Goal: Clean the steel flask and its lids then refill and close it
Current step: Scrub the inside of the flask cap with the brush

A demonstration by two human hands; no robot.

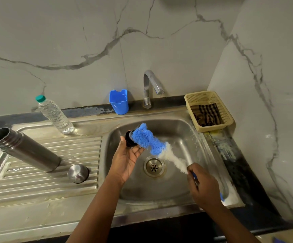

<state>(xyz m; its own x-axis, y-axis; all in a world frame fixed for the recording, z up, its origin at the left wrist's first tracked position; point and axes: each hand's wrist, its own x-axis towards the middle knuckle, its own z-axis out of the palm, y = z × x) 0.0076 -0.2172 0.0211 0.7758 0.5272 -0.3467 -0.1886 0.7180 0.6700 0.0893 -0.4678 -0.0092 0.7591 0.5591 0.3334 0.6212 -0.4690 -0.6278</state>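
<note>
Head view: a black stopper (129, 140), cupped in the left hand (126, 159) over the sink (177, 192), is scrubbed with a brush (148, 140) gripped by the right hand (204, 185), while the flask (24, 149) stands open, unfilled, on the drainboard (46, 186) beside its steel cap (78, 173).

Left hand (126, 161) cupped palm-up, right hand (205, 185) fisted, forearms converging

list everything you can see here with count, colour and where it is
flask: 1, steel, open, on drainboard
steel cap: 1, silver, drainboard
inner lid: 1, black, in left hand over the sink
bottle brush: 1, blue and white, against the inner lid
water bottle: 1, clear, green cap, behind the drainboard
cup: 1, blue, by tap
basket: 1, cream, holds striped cloth
left hand: holding lid
right hand: gripping brush handle
</note>
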